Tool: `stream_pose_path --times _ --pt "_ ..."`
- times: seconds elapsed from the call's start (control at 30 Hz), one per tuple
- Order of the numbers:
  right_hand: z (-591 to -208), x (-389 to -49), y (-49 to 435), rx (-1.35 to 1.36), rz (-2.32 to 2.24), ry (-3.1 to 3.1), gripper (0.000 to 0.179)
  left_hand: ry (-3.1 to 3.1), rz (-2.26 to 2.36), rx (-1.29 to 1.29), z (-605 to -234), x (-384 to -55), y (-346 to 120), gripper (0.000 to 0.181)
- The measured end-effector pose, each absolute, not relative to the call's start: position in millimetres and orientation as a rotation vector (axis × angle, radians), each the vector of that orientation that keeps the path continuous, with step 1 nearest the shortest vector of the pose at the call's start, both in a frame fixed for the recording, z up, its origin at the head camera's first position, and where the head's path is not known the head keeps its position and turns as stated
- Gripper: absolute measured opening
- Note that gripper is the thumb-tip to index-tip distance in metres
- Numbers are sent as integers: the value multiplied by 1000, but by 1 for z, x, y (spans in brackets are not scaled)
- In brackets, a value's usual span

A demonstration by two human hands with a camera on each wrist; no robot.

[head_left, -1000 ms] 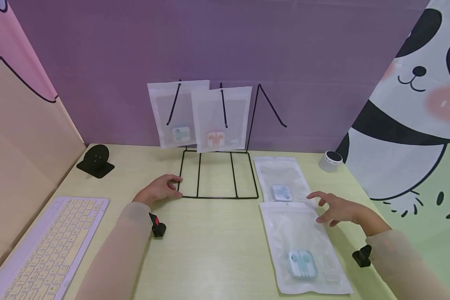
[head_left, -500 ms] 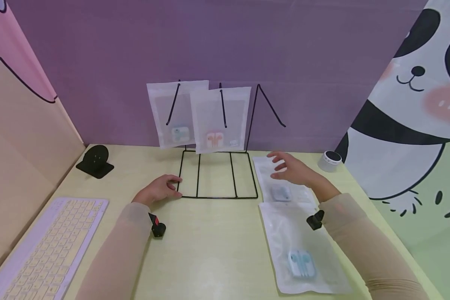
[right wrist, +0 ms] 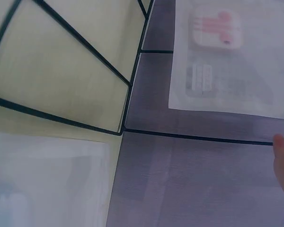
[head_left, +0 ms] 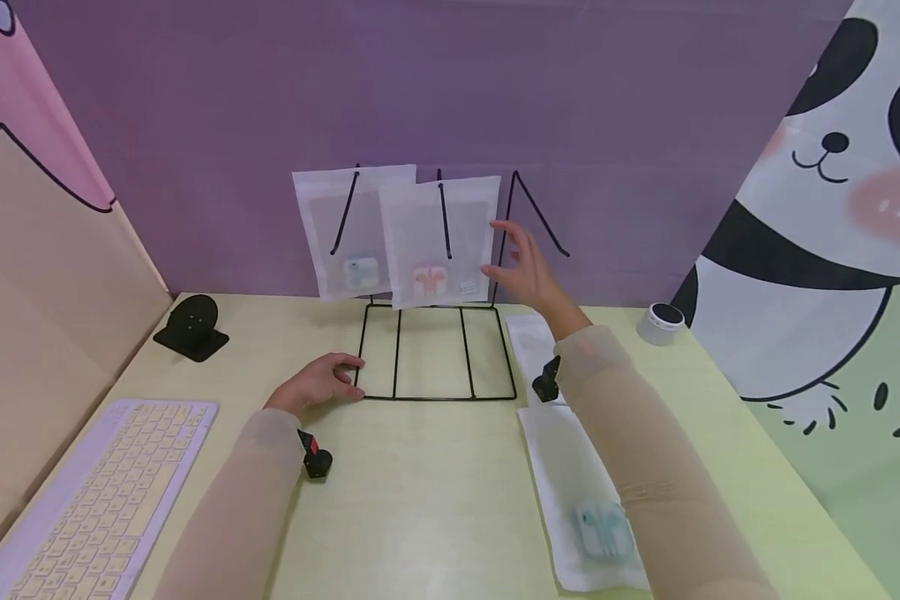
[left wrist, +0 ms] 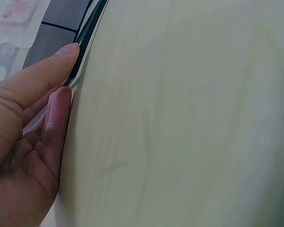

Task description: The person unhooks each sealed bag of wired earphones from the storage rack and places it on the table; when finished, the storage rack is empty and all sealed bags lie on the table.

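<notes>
Left hand (head_left: 317,382) grips wire rack (head_left: 435,399) at its front-left corner | right hand (head_left: 525,271), thumb and fingers apart, just beside pouch (head_left: 423,237) on middle hook (head_left: 445,221) | I'd touch lightly, rack braced

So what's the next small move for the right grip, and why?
Probably close the right grip lightly on the right upright of the rack: the spread fingers are beside that upright, and the left grip holds the rack low on its left side, so a second hold may steady it.
</notes>
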State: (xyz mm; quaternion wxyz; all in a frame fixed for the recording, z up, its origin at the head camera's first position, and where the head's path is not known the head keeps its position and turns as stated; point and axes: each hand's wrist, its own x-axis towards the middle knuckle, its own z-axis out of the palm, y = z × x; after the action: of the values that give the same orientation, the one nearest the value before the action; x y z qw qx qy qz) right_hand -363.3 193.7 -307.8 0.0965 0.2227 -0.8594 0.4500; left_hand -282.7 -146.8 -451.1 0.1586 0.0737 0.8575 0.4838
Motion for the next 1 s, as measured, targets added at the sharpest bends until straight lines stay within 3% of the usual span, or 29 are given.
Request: stream_pose_path --times 0.6,1.0 --pt "-291 -376 164 541 1334 -2401 60 2466 1377 175 -453 -285 -145 59" --pt "-287 -364 155 679 1267 -2344 57 2465 1368 179 -449 -283 -149 60"
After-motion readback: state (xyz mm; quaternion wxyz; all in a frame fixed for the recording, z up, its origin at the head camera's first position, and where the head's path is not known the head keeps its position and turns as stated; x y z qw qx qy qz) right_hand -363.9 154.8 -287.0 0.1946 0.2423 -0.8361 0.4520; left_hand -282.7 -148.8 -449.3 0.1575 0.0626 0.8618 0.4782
